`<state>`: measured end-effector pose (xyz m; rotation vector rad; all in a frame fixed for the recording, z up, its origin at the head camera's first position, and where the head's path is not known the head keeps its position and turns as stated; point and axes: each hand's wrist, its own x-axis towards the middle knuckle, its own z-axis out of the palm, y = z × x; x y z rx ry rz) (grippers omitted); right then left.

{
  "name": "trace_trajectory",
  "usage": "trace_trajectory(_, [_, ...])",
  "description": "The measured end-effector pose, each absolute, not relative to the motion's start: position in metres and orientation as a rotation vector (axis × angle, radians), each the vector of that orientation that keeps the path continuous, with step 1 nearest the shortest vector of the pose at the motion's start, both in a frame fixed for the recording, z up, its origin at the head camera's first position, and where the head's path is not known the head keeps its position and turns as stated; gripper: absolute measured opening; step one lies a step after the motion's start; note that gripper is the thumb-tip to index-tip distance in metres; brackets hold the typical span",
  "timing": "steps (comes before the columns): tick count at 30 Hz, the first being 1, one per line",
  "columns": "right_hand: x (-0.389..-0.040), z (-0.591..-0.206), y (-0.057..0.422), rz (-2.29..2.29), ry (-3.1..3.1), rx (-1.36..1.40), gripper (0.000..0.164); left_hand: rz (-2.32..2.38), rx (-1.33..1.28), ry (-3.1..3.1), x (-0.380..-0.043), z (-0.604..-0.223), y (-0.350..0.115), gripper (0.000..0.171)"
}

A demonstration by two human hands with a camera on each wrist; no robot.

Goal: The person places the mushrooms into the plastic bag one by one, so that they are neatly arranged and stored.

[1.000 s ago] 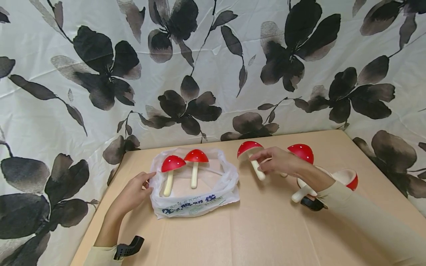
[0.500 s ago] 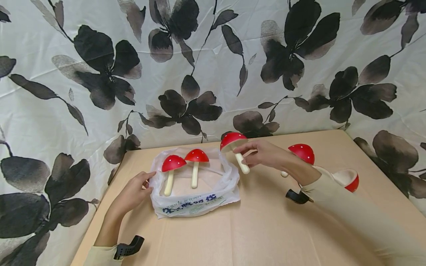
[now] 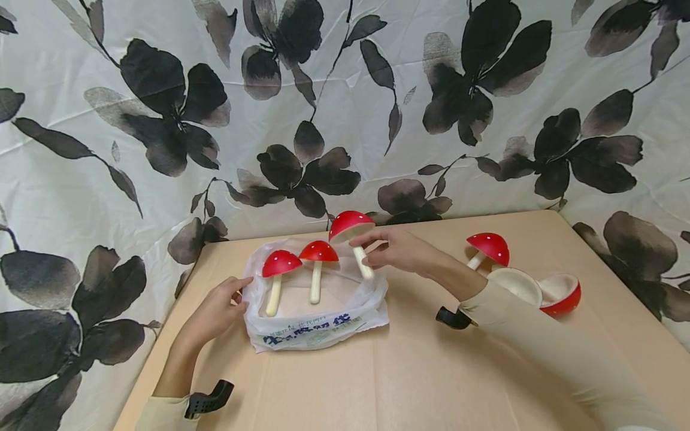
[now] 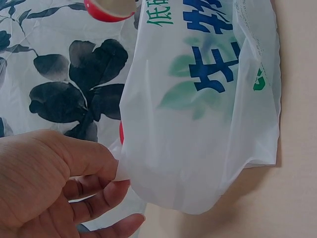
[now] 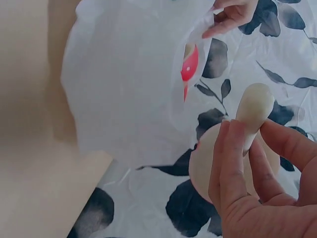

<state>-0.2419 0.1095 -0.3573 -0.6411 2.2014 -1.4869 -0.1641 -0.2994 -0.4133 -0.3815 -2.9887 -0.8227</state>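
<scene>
A white plastic bag (image 3: 318,336) with blue and green printing stands open-mouthed on the table. In it are two toy mushrooms, one at left (image 3: 275,293) and one beside it (image 3: 315,284), with red white-dotted caps and cream stems. My left hand (image 3: 215,311) pinches the bag's left rim between thumb and finger, clearest in the left wrist view. Another toy mushroom (image 3: 351,225) is held by its stem in my right hand (image 3: 401,254), raised over the bag's right side, cap tilted up and left. The right wrist view shows fingertips around its stem (image 5: 255,106).
At the right of the table (image 3: 431,383) lie more mushrooms: one cap up (image 3: 487,245), one with its pale underside showing (image 3: 517,286), another on its side (image 3: 563,299). The right sleeve passes close in front of them. A floral cloth (image 3: 377,120) hangs behind the table.
My right hand has carried its mushroom leftward and slightly up, from beside the bag to over its right rim. The left hand and the bag have stayed put.
</scene>
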Motion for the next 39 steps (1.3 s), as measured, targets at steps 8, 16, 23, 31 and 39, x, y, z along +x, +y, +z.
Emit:
trace_trajectory(8, [-0.232, -0.370, 0.080, -1.539, 2.161, -0.695, 0.040, -0.823, -0.366, -3.001, -0.163, -0.412, -0.299, 0.049])
trace_trajectory(16, [-0.219, -0.384, 0.063, -1.550, 2.111, -0.638, 0.038, -0.815, -0.369, -2.996, -0.161, -0.411, -0.298, 0.048])
trace_trajectory(23, [-0.219, -0.392, 0.066, -1.531, 2.185, -0.549, 0.040, -0.818, -0.361, -2.998, -0.161, -0.410, -0.298, 0.049])
trace_trajectory(31, [-0.227, -0.394, 0.068, -1.462, 2.337, -0.449, 0.037, -0.824, -0.345, -3.002, -0.161, -0.409, -0.298, 0.050])
trace_trajectory(39, [-0.231, -0.397, 0.059, -1.391, 2.404, -0.449, 0.037, -0.809, -0.342, -3.012, -0.161, -0.410, -0.298, 0.049])
